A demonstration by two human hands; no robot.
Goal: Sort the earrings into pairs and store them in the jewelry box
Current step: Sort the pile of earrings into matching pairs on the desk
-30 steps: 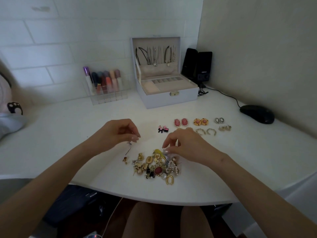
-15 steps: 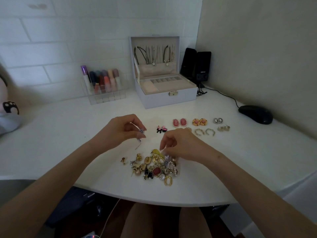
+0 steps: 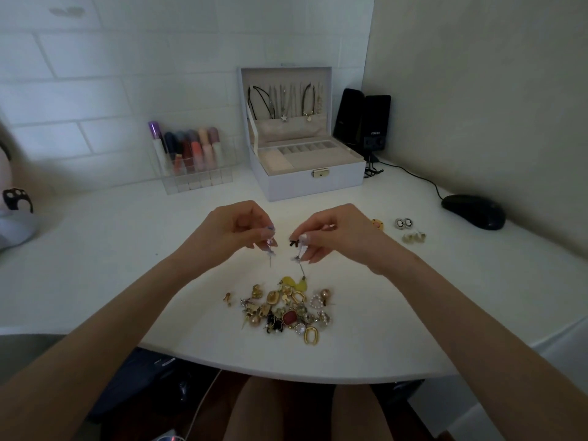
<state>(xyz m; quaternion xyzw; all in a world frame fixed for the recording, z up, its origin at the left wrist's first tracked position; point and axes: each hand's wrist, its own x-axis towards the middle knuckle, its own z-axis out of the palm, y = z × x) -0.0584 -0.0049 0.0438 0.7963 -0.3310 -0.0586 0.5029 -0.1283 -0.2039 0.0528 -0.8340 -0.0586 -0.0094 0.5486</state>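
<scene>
Both hands are raised over the worktop [image 3: 127, 249], between the heap and the box. Left hand [image 3: 232, 232]: grip pinched, thumb against fingertips, on the top of a thin left drop earring [image 3: 270, 251] that hangs straight down from it, clear of the surface. Right hand [image 3: 340, 238]: grip pinched the same way on the right drop earring [image 3: 300, 256]. Its long stem trails down toward the heap of earrings [image 3: 286, 310], and I cannot tell whether the lower end touches the yellow piece there. The two drops look alike, pale and slender with a small ornament partway down. The detail is too small to be certain, but this is probably a match check. Handling, as a judgement: they seem nearly weightless, and the stems are stiff but fine enough to bend. They swing freely below the pinch. Being smooth and tiny, they would slip out of a loose hold easily. The best hold is high up at the ear fitting, where both grips sit now, never the dangling tip. The heap is jumbled, so posts and hooks may snag when one piece is lifted out. A cameo pair [image 3: 403, 223] and some gold hoops [image 3: 413, 237] lie side by side just beyond the right wrist. The jewelry box [image 3: 311, 183] stands open at the back of the worktop, well apart from the hands, with its tray compartments facing up.
</scene>
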